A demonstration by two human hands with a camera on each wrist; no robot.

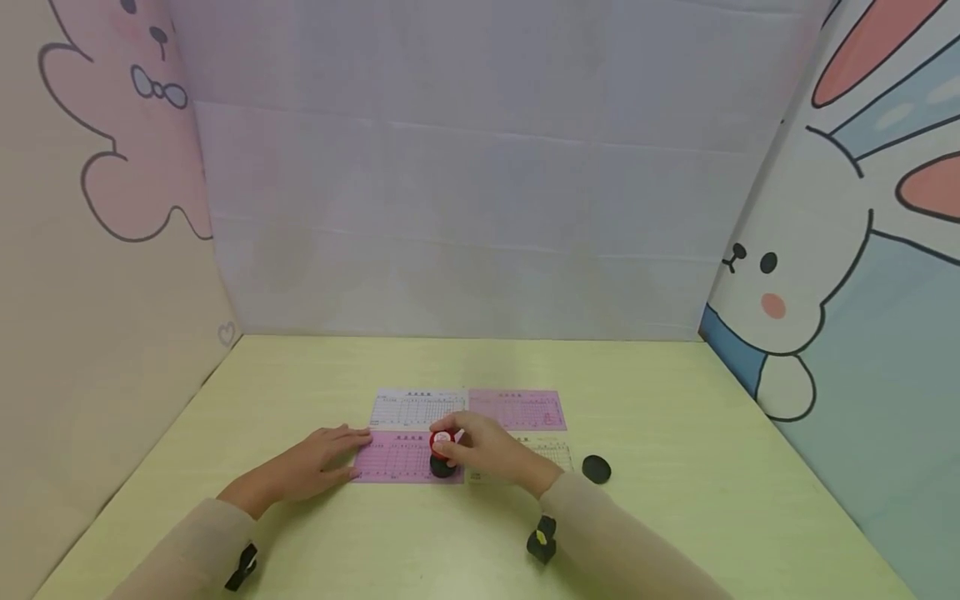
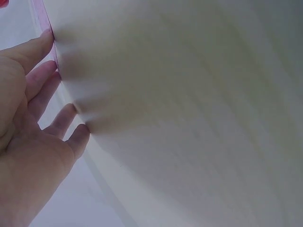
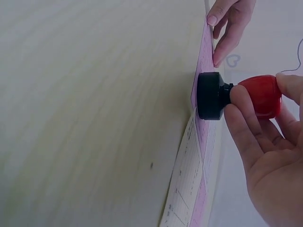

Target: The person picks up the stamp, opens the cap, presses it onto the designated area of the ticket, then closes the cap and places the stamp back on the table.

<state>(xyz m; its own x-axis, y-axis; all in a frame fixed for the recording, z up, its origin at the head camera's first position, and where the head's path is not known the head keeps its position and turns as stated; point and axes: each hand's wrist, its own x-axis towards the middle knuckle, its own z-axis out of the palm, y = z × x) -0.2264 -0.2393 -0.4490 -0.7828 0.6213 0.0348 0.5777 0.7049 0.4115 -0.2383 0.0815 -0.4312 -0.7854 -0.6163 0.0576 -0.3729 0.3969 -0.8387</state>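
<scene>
My right hand (image 1: 491,450) grips a round stamp by its red knob handle (image 3: 260,97). The stamp's black base (image 3: 209,96) is at the right part of the lower left pink form (image 1: 393,457), right at the paper's surface in the right wrist view. At that form's left edge rests my left hand (image 1: 315,465), fingers extended and fingertips on the paper and table. Beside it, partly hidden under my right hand, lies a pale yellow form (image 1: 557,452). Behind are a white form (image 1: 408,408) and a second pink form (image 1: 510,408) bearing a reddish mark near its lower right.
A flat black disc (image 1: 596,468), like a cap, lies on the light table (image 1: 675,517) right of the forms. White cloth (image 1: 480,183) hangs at the back, and printed cartoon panels (image 1: 862,333) stand on both sides. Each sleeve has a black strap.
</scene>
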